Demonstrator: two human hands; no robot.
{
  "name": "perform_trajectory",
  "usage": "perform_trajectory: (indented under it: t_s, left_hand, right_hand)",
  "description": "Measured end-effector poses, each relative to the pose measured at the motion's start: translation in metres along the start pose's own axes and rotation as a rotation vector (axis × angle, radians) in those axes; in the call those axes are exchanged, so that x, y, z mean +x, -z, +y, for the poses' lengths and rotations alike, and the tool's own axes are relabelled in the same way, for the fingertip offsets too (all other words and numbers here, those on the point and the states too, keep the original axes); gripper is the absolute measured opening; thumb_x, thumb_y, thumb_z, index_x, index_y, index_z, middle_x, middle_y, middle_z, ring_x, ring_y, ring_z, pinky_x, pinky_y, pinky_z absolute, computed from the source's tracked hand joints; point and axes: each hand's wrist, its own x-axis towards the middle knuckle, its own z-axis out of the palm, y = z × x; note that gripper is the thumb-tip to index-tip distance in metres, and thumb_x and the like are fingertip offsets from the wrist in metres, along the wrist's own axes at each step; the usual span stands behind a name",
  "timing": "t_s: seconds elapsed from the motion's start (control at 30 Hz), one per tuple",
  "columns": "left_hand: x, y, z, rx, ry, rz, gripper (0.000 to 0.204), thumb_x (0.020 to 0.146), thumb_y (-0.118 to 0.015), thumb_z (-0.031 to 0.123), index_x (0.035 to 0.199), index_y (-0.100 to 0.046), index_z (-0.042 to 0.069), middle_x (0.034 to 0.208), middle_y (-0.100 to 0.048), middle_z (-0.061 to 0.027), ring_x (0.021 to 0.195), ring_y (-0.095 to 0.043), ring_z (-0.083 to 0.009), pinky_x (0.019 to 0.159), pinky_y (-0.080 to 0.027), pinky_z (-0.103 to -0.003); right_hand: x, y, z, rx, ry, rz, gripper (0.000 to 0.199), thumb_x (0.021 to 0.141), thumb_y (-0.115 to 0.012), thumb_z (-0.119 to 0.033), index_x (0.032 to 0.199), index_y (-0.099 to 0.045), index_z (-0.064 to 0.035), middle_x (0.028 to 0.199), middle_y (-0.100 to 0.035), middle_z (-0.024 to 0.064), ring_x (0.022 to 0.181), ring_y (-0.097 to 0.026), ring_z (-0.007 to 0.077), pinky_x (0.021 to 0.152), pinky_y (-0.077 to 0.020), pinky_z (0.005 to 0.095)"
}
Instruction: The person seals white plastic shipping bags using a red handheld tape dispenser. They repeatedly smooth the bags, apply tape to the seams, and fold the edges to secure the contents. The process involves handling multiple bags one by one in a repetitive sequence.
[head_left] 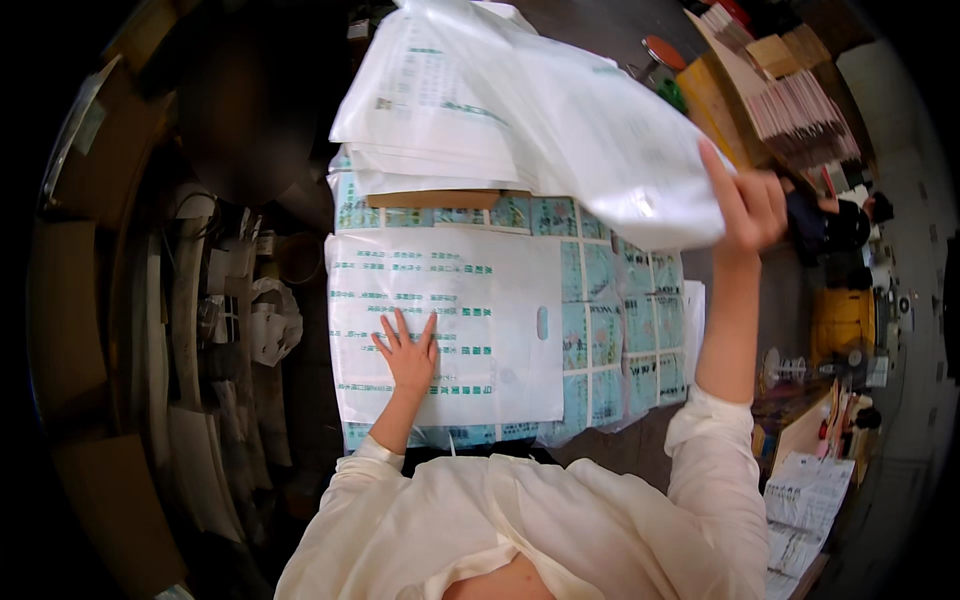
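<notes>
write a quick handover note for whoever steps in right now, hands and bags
Left hand: flat, palm down on the white printed plastic bag spread on the table.
Right hand: raised, gripping a second white bag lifted in the air above the stack of bags at the far end.
Done: one bag laid flat.
Left: the lifted bag is not yet set down.

A thin, glossy white plastic bag (560,130), creased and faintly translucent, is pinched in the right hand (752,205). Under the flat left hand (408,352) a smooth, matt-looking white plastic bag (445,330) printed in green is pressed. Soft, matt cream cloth is seen on the sleeves (715,470).
</notes>
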Motion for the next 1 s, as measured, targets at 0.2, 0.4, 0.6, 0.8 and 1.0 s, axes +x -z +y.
perform_trajectory:
  t_s: [0.2, 0.4, 0.6, 0.8, 1.0]
  left_hand:
    - [0.000, 0.000, 0.008, -0.040, -0.078, -0.047, 0.058, 0.089, -0.053, 0.023, 0.145, -0.040, 0.021, 0.153, -0.023, -0.0262, 0.143, -0.018, -0.0455, 0.112, -0.013, -0.062]
    - [0.019, -0.003, 0.034, -0.510, -0.241, -0.028, 0.063, 0.067, -0.051, -0.013, 0.130, -0.045, -0.004, 0.151, -0.030, -0.0203, 0.133, -0.036, -0.0406, 0.111, -0.030, -0.047]
    - [0.065, -0.014, 0.085, -0.579, -0.409, -0.256, 0.051, 0.082, -0.056, 0.005, 0.132, -0.046, 0.000, 0.147, -0.037, -0.0180, 0.126, -0.042, -0.0379, 0.105, -0.034, -0.045]
    - [0.097, -0.031, 0.150, -0.360, -0.477, -0.185, 0.063, 0.088, -0.060, 0.041, 0.141, -0.042, 0.010, 0.151, -0.032, -0.0153, 0.131, -0.036, -0.0368, 0.109, -0.024, -0.054]
    - [0.105, -0.060, 0.161, -0.093, -0.513, -0.090, 0.072, 0.086, -0.058, 0.054, 0.147, -0.038, 0.020, 0.156, -0.026, -0.0100, 0.143, -0.022, -0.0356, 0.113, -0.012, -0.058]
  right_hand:
    - [-0.114, 0.147, -0.056, -0.118, 0.139, -0.278, 0.044, 0.060, -0.061, -0.008, 0.100, -0.078, -0.0164, 0.077, -0.044, -0.0037, 0.060, -0.039, 0.0119, 0.053, -0.0283, 0.0280]
    - [-0.233, 0.176, -0.173, 0.173, -0.566, -0.719, 0.049, 0.068, -0.058, -0.002, 0.115, -0.070, -0.0093, 0.076, -0.046, 0.0024, 0.063, -0.049, 0.0186, 0.055, -0.0388, 0.0326]
    - [-0.334, 0.147, -0.262, 0.156, -0.837, -0.854, 0.059, 0.069, -0.059, 0.003, 0.125, -0.064, -0.0132, 0.078, -0.046, 0.0031, 0.069, -0.051, 0.0218, 0.061, -0.0423, 0.0352]
    - [-0.374, 0.129, -0.293, 0.222, -0.945, -0.919, 0.064, 0.067, -0.061, 0.003, 0.128, -0.061, -0.0151, 0.085, -0.048, 0.0045, 0.077, -0.052, 0.0240, 0.067, -0.0439, 0.0357]
    - [-0.368, 0.146, -0.261, 0.650, -1.060, -1.012, 0.061, 0.069, -0.072, -0.017, 0.129, -0.060, -0.0148, 0.122, -0.050, 0.0123, 0.110, -0.050, 0.0308, 0.096, -0.0324, 0.0467]
